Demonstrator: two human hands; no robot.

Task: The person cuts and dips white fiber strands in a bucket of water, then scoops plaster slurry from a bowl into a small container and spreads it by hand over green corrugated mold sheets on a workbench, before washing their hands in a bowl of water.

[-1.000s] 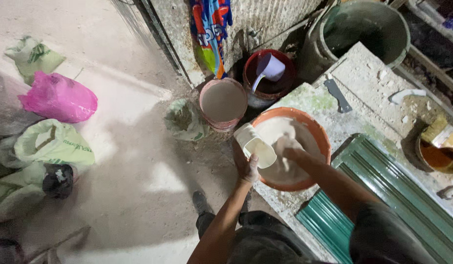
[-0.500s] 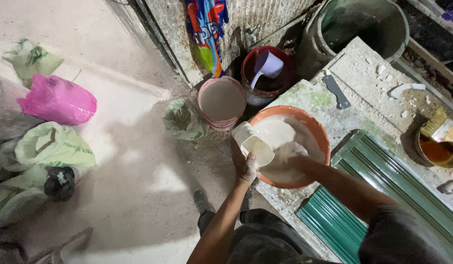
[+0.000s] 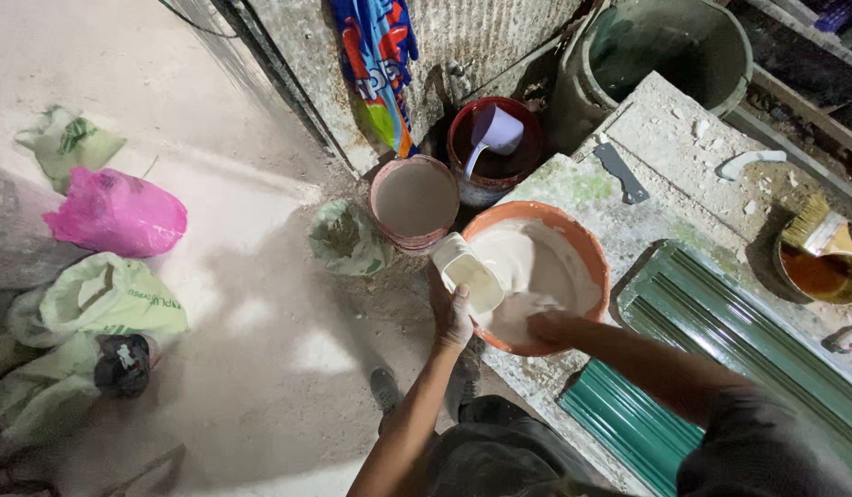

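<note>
Since the earlier frame, little had shifted; left hand (image 3: 454, 315) still gripped the white scoop (image 3: 470, 273) at the rim of the orange basin (image 3: 587, 253); right hand (image 3: 535, 324), buried in pale paste (image 3: 536, 262), grip untellable; steadying that rim seemed wise.

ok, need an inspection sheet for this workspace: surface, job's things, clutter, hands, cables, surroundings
Surface: rough concrete slab, dusty and paint-spattered; green ribbed sheet beside it.
Job's things: orange basin of pale mix on the slab; white scoop at its rim.
Clutter: pink bucket, red bucket with a jug, trowel, brush on a tin.
Hands: left hand grips the scoop; right hand is in the mix, coated.
Cables: nothing seen.
Surroundings: large grey tub, pink bag, green sacks on the dusty floor, coloured cloth on the wall.
</note>
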